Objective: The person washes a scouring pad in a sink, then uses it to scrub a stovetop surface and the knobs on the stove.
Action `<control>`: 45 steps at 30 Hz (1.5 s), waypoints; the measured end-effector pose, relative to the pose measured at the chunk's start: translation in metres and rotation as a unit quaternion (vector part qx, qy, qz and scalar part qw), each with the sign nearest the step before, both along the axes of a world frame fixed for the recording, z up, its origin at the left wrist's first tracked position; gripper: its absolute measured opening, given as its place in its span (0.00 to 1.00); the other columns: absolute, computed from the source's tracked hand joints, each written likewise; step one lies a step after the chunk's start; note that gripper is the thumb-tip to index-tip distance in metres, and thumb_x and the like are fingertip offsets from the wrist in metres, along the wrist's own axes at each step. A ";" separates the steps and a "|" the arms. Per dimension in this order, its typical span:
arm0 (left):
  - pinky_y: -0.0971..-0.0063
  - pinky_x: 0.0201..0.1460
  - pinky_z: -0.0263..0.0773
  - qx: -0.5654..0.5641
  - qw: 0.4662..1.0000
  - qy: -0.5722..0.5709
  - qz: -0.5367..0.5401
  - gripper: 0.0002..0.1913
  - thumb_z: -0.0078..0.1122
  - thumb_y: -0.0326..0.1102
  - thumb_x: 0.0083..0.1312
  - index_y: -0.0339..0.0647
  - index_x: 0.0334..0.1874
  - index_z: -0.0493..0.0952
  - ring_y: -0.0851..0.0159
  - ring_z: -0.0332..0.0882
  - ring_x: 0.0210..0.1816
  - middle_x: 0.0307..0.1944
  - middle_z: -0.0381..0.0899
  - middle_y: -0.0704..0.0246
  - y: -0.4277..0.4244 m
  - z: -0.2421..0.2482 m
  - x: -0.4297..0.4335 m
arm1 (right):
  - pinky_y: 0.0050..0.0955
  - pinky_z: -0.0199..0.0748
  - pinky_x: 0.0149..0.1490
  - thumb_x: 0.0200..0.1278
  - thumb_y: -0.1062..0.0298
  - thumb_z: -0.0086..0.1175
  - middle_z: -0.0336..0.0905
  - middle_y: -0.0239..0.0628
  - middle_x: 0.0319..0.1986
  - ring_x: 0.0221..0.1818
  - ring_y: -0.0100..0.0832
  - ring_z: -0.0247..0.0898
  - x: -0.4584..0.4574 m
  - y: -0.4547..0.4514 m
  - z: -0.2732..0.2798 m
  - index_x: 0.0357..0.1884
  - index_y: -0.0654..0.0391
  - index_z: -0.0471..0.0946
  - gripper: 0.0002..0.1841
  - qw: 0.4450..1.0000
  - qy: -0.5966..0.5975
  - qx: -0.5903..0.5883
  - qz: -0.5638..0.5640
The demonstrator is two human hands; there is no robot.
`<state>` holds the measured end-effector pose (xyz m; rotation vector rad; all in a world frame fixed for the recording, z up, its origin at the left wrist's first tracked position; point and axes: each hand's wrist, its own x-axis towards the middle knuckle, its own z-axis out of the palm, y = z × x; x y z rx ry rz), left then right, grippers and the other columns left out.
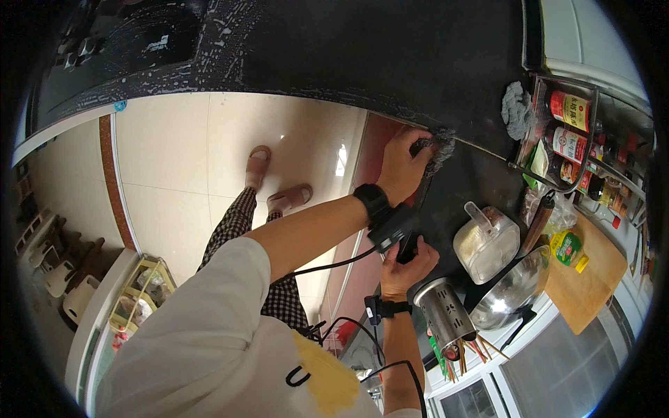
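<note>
My left hand (410,157) grips a dark grey, fuzzy scrubbing pad (443,151) against the front edge of the black countertop (366,57). My right hand (410,266) is nearer my body at the counter edge, thumb and fingers around something black; whether it holds this or only touches it is unclear. A black box with a cable (392,228) hangs at my left wrist, just above the right hand. White suds and water drops streak the counter's left part and the black cooktop (151,42). A crumpled grey cloth (517,109) lies at the right.
A wire rack (593,130) of sauce bottles stands at the right. Nearer are a clear container with a scoop (486,245), a metal pan (512,292), a wooden cutting board (590,271), a yellow-capped bottle (568,249) and a metal chopstick holder (444,313). Tiled floor (162,146) lies below the counter.
</note>
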<state>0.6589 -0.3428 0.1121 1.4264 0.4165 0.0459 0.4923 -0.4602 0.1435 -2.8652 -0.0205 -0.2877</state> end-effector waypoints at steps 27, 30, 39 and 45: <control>0.74 0.38 0.71 -0.079 0.977 0.083 -0.178 0.11 0.59 0.19 0.59 0.34 0.44 0.73 0.65 0.76 0.35 0.37 0.75 0.63 -0.004 0.005 -0.168 | 0.41 0.64 0.47 0.68 0.60 0.44 0.68 0.50 0.39 0.40 0.46 0.64 -0.002 -0.004 0.014 0.48 0.66 0.70 0.18 0.990 -0.006 0.139 0.022; 0.73 0.42 0.72 -0.035 0.991 0.033 -0.122 0.12 0.59 0.21 0.59 0.33 0.45 0.74 0.63 0.79 0.39 0.36 0.77 0.62 -0.011 -0.001 -0.147 | 0.41 0.64 0.49 0.69 0.66 0.41 0.67 0.51 0.40 0.41 0.47 0.64 -0.008 -0.007 0.010 0.47 0.68 0.70 0.15 0.988 -0.024 0.155 0.002; 0.73 0.43 0.71 -0.004 0.997 0.004 -0.073 0.12 0.61 0.21 0.57 0.33 0.44 0.74 0.60 0.78 0.39 0.37 0.77 0.59 -0.024 -0.001 -0.186 | 0.34 0.66 0.51 0.71 0.71 0.39 0.68 0.47 0.43 0.43 0.39 0.67 -0.009 -0.007 0.004 0.47 0.69 0.70 0.12 0.975 -0.064 0.209 -0.037; 0.71 0.42 0.72 -0.083 0.978 0.078 -0.177 0.13 0.60 0.19 0.58 0.34 0.45 0.73 0.57 0.79 0.41 0.39 0.76 0.58 -0.029 0.017 -0.267 | 0.32 0.65 0.52 0.71 0.70 0.41 0.68 0.42 0.41 0.43 0.36 0.67 -0.020 -0.024 0.010 0.47 0.66 0.71 0.11 0.956 -0.029 0.288 -0.042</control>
